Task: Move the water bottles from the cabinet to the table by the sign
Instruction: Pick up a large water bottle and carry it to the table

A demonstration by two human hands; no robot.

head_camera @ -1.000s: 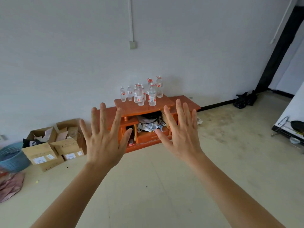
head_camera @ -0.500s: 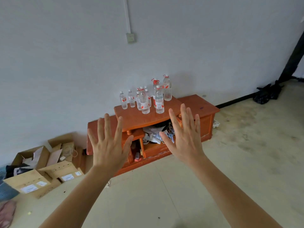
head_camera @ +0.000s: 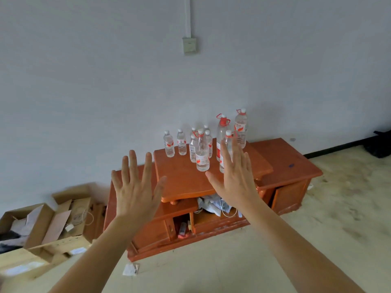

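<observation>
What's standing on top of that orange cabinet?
Clear water bottles stand on the cabinet top, several small, a few taller. The right hand covers part of one, so the count is uncertain.

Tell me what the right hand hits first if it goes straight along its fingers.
Probably the front water bottle that the right hand partly hides, standing on the cabinet. Depth is unclear: the hand may be well short.

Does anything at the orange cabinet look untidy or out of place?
Yes. Crumpled papers and a white cord spill out of the open middle compartment of the cabinet, and a paper scrap lies on the floor before it.
</observation>
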